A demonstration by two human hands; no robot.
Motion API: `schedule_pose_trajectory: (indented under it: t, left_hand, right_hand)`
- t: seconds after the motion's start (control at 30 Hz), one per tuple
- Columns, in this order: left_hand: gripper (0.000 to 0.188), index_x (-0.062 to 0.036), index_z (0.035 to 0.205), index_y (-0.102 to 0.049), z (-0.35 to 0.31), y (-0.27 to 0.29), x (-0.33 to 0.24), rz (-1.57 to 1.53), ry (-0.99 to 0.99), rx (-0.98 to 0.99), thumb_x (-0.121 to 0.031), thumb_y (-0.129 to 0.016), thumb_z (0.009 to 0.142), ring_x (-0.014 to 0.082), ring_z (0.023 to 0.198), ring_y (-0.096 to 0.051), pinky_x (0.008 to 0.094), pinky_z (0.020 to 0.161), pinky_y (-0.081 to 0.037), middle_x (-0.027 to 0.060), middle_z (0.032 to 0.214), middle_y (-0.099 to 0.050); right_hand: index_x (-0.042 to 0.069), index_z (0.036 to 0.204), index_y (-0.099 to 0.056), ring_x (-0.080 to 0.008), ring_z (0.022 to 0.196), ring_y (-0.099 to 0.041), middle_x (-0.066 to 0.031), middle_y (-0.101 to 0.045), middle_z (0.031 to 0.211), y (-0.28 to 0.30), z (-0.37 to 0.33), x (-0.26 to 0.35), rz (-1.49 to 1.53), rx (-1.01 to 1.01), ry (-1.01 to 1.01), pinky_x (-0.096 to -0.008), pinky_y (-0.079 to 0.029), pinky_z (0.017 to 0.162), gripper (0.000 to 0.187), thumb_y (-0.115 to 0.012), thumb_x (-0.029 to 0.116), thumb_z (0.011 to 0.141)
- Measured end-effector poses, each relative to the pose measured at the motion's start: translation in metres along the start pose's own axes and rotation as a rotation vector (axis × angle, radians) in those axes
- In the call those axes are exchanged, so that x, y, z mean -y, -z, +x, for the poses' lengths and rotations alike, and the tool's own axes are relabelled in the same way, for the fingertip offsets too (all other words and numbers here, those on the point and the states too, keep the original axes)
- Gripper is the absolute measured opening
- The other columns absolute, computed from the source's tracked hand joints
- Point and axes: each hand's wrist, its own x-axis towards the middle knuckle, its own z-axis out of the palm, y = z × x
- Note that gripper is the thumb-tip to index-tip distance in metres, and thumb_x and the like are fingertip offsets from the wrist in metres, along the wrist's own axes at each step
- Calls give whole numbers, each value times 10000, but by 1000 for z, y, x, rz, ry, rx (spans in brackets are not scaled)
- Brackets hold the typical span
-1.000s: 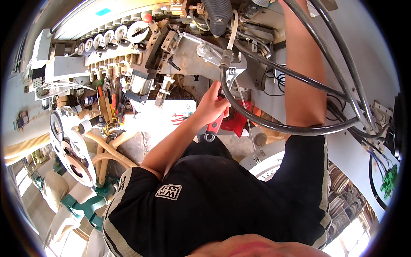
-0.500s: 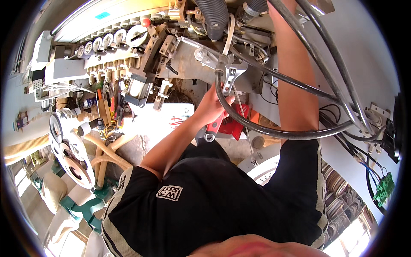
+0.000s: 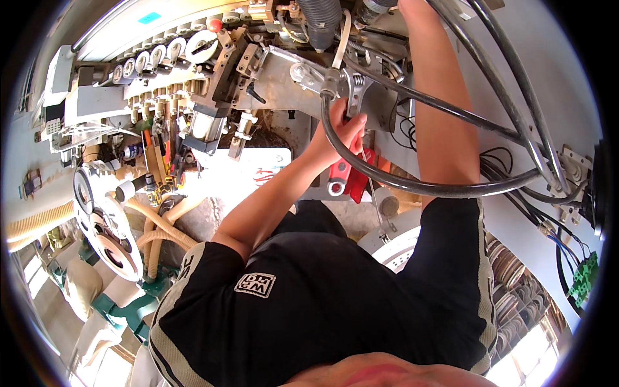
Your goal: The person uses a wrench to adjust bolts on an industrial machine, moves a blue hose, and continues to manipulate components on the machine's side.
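My left hand (image 3: pixel 335 137) is closed around an adjustable wrench (image 3: pixel 356 97). The wrench's steel head points away from me, and its red handle end with a hole shows below my hand. Its jaws are beside a metal hose fitting (image 3: pixel 331 84), where a black hose (image 3: pixel 412 187) joins a pale tube; whether they touch anything I cannot tell. That hose loops in front of my left hand and runs to the right. My right arm stretches up past the hoses to the top edge, where my right hand (image 3: pixel 412 6) is mostly cut off and its fingers are hidden.
Machine rollers and brass fittings (image 3: pixel 161 97) line the far left. Hand tools (image 3: pixel 161 155) hang below them. A white surface (image 3: pixel 277 158) carries red-handled pliers. Thick black hoses (image 3: pixel 496 71) cross on the right, near loose wires and a green connector (image 3: pixel 583 280). A red case (image 3: pixel 358 184) lies below the wrench.
My left hand and the wrench have moved away from me and slightly right, bringing the wrench head up beside the hose fitting. My right arm has shifted slightly upward.
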Motion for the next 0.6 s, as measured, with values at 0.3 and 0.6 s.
schedule_pose_trajectory:
  t: [0.3,0.6]
  left_hand:
    - [126,-67,1100,-493,65,-36,16,-250,12,-142,-160,-567,1063,199,612,-648,358,532,-539,71,833,-615]
    - [143,-31,1115,-427,70,-63,28,-225,-98,-106,-92,-527,1033,188,520,-620,342,456,-517,81,730,-587]
  right_hand:
    - [41,1209,-643,-203,973,-662,-47,-698,1029,9,-8,-12,4,-11,4,-330,-526,858,474,-837,316,876]
    - [41,1218,-638,-201,980,-660,-49,-696,1036,15,-11,-21,13,-23,16,-328,-524,863,481,-836,316,877]
